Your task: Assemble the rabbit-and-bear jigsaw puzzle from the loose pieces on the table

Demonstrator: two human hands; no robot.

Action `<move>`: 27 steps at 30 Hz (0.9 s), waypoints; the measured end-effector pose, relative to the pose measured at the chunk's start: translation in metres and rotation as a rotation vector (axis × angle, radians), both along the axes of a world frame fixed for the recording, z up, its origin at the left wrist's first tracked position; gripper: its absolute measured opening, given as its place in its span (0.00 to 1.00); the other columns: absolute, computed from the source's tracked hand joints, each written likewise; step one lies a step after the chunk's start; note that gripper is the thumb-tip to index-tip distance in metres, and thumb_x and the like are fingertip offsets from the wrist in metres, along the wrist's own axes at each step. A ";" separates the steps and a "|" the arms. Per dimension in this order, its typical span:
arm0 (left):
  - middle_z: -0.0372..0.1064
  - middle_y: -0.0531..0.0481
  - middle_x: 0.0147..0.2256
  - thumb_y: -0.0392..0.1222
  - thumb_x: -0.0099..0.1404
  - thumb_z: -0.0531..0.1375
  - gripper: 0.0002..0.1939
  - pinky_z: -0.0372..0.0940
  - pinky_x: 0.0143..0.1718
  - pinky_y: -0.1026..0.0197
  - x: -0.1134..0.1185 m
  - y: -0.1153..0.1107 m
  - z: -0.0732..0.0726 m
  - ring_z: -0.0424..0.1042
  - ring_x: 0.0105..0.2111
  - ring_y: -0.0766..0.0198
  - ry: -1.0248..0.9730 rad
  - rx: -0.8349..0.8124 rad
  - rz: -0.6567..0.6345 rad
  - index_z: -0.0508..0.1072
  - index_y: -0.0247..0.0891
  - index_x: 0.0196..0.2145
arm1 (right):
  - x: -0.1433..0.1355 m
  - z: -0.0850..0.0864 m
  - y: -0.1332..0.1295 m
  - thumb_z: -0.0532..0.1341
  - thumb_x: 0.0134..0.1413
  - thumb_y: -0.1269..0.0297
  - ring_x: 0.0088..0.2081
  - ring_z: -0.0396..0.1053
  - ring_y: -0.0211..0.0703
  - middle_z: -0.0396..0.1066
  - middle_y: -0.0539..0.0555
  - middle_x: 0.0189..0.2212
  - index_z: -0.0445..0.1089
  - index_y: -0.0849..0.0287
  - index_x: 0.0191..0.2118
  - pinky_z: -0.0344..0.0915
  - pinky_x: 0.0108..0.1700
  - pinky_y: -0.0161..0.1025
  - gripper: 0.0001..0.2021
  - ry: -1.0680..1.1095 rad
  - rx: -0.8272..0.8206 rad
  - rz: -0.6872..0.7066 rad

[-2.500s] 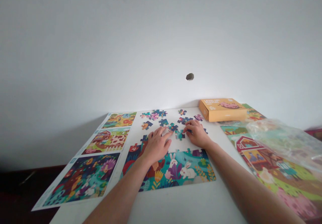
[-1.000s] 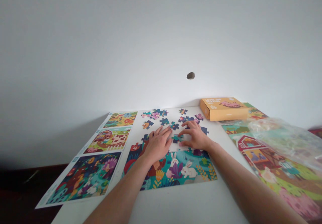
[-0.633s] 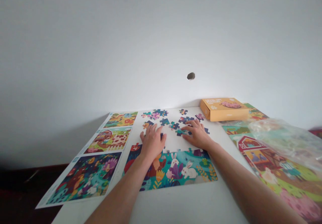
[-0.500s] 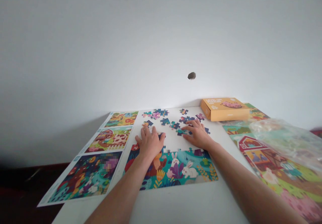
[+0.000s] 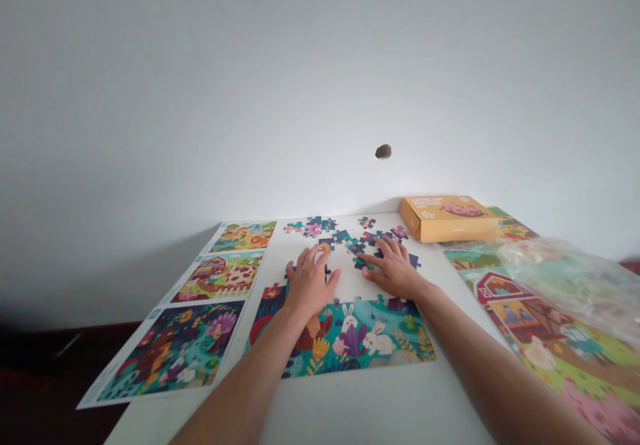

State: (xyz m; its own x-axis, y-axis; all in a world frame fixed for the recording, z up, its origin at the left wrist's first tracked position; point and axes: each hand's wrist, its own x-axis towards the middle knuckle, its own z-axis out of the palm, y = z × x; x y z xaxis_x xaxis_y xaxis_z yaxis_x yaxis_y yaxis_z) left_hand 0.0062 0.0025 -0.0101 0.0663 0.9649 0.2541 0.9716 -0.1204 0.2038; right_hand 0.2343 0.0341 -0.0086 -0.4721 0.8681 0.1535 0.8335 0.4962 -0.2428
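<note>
On the white table lies a partly joined jigsaw puzzle (image 5: 377,338) showing white rabbits, plants and a brown animal. Above its left part is my left hand (image 5: 311,283), palm down with fingers spread. Its fingertips touch a dark puzzle piece with an orange patch (image 5: 325,247). My right hand (image 5: 395,271) rests farther right, fingers apart, over several loose teal and dark blue pieces (image 5: 356,246); some are partly hidden under it. Another dark piece (image 5: 414,260) shows beside its wrist side. More loose pieces (image 5: 313,229) lie in a cluster at the back.
A sheet with three printed pictures (image 5: 170,348) lies along the left edge. At the back right stands an orange puzzle box (image 5: 450,221). Clear plastic wrap (image 5: 565,275) covers part of a farm picture (image 5: 540,325) on the right. A white wall (image 5: 250,98) rises behind.
My left hand has slid to the right, and the piece with the orange patch has moved right with it. Nearby teal pieces have shifted right too. My right hand has stayed almost in place.
</note>
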 end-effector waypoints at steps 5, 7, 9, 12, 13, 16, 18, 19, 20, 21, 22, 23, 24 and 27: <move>0.60 0.41 0.60 0.49 0.66 0.52 0.22 0.51 0.59 0.35 0.000 0.001 -0.002 0.54 0.62 0.46 0.000 -0.014 0.046 0.67 0.41 0.55 | 0.000 0.003 -0.002 0.50 0.60 0.39 0.66 0.38 0.68 0.44 0.54 0.67 0.65 0.36 0.58 0.41 0.60 0.69 0.24 0.027 -0.024 0.093; 0.60 0.43 0.60 0.49 0.66 0.52 0.21 0.51 0.59 0.36 0.001 0.000 -0.002 0.55 0.62 0.47 -0.002 -0.021 0.018 0.67 0.42 0.55 | 0.000 0.003 -0.002 0.50 0.60 0.39 0.66 0.38 0.68 0.45 0.54 0.67 0.65 0.36 0.57 0.40 0.60 0.70 0.24 0.027 -0.024 0.072; 0.59 0.43 0.61 0.49 0.66 0.52 0.22 0.51 0.59 0.36 0.001 0.000 -0.001 0.54 0.62 0.46 -0.003 -0.032 0.001 0.68 0.42 0.55 | 0.000 0.002 -0.001 0.49 0.60 0.39 0.66 0.38 0.67 0.46 0.55 0.66 0.65 0.37 0.58 0.40 0.60 0.70 0.24 0.026 -0.024 0.043; 0.59 0.45 0.62 0.50 0.66 0.52 0.23 0.51 0.59 0.34 0.001 0.000 -0.002 0.53 0.62 0.45 -0.001 -0.046 -0.041 0.67 0.43 0.56 | 0.001 0.000 0.000 0.50 0.60 0.39 0.66 0.39 0.68 0.48 0.55 0.66 0.65 0.36 0.58 0.40 0.60 0.70 0.24 0.026 -0.023 0.021; 0.58 0.46 0.62 0.50 0.66 0.52 0.23 0.50 0.59 0.33 0.000 0.000 -0.002 0.53 0.63 0.44 0.001 -0.050 -0.057 0.67 0.44 0.56 | 0.001 0.000 0.000 0.50 0.60 0.39 0.66 0.39 0.67 0.48 0.55 0.66 0.65 0.36 0.58 0.41 0.60 0.70 0.24 0.027 -0.023 0.021; 0.57 0.47 0.63 0.50 0.66 0.52 0.23 0.50 0.59 0.34 -0.001 -0.001 -0.002 0.51 0.63 0.44 0.003 -0.071 -0.112 0.66 0.44 0.57 | 0.000 0.000 0.000 0.48 0.62 0.42 0.66 0.40 0.66 0.47 0.55 0.66 0.65 0.36 0.58 0.42 0.60 0.69 0.22 0.023 -0.022 0.027; 0.57 0.47 0.63 0.50 0.66 0.52 0.24 0.49 0.60 0.34 -0.001 -0.002 -0.002 0.50 0.64 0.44 -0.003 -0.083 -0.146 0.65 0.44 0.58 | 0.000 -0.001 0.001 0.47 0.64 0.44 0.66 0.40 0.64 0.47 0.54 0.66 0.64 0.35 0.58 0.42 0.60 0.69 0.21 0.015 -0.020 0.031; 0.57 0.48 0.63 0.50 0.67 0.52 0.24 0.49 0.60 0.34 -0.001 -0.002 -0.001 0.49 0.64 0.44 -0.006 -0.085 -0.164 0.65 0.44 0.59 | 0.000 -0.001 0.001 0.47 0.65 0.46 0.66 0.40 0.64 0.47 0.53 0.66 0.63 0.35 0.58 0.42 0.60 0.68 0.21 0.008 -0.020 0.033; 0.57 0.48 0.63 0.49 0.67 0.51 0.24 0.49 0.60 0.35 -0.001 -0.002 -0.001 0.49 0.64 0.45 -0.008 -0.086 -0.179 0.65 0.44 0.59 | 0.001 -0.002 0.001 0.47 0.65 0.47 0.66 0.41 0.64 0.47 0.53 0.67 0.62 0.35 0.59 0.42 0.60 0.68 0.20 0.000 -0.023 0.038; 0.56 0.49 0.63 0.49 0.67 0.51 0.24 0.49 0.60 0.35 -0.001 -0.003 -0.001 0.49 0.64 0.46 -0.010 -0.087 -0.191 0.65 0.44 0.59 | 0.001 -0.002 0.002 0.48 0.65 0.50 0.66 0.42 0.63 0.47 0.52 0.67 0.61 0.35 0.60 0.41 0.60 0.69 0.20 -0.009 -0.028 0.049; 0.56 0.49 0.64 0.49 0.67 0.51 0.24 0.49 0.60 0.35 -0.001 -0.003 -0.001 0.49 0.64 0.46 -0.010 -0.089 -0.202 0.65 0.44 0.59 | 0.001 -0.003 0.002 0.49 0.65 0.52 0.66 0.42 0.63 0.47 0.52 0.67 0.59 0.36 0.61 0.41 0.60 0.69 0.20 -0.018 -0.035 0.064; 0.55 0.50 0.64 0.49 0.67 0.51 0.24 0.49 0.61 0.35 0.000 -0.003 -0.001 0.49 0.64 0.47 -0.009 -0.093 -0.212 0.64 0.45 0.59 | 0.002 -0.004 0.003 0.49 0.65 0.56 0.66 0.43 0.62 0.47 0.51 0.67 0.57 0.35 0.62 0.40 0.60 0.69 0.21 -0.027 -0.041 0.083; 0.55 0.50 0.64 0.49 0.68 0.50 0.24 0.49 0.61 0.36 0.000 -0.003 -0.001 0.50 0.64 0.47 -0.006 -0.097 -0.218 0.64 0.45 0.59 | 0.003 -0.005 0.003 0.50 0.65 0.59 0.66 0.44 0.61 0.47 0.50 0.67 0.55 0.35 0.63 0.40 0.61 0.69 0.22 -0.033 -0.044 0.100; 0.54 0.51 0.64 0.49 0.68 0.49 0.23 0.49 0.62 0.37 0.001 -0.003 -0.001 0.49 0.65 0.47 0.003 -0.097 -0.210 0.63 0.46 0.60 | 0.003 -0.006 0.003 0.50 0.64 0.66 0.66 0.44 0.60 0.48 0.49 0.67 0.54 0.35 0.64 0.39 0.61 0.68 0.25 -0.027 -0.038 0.120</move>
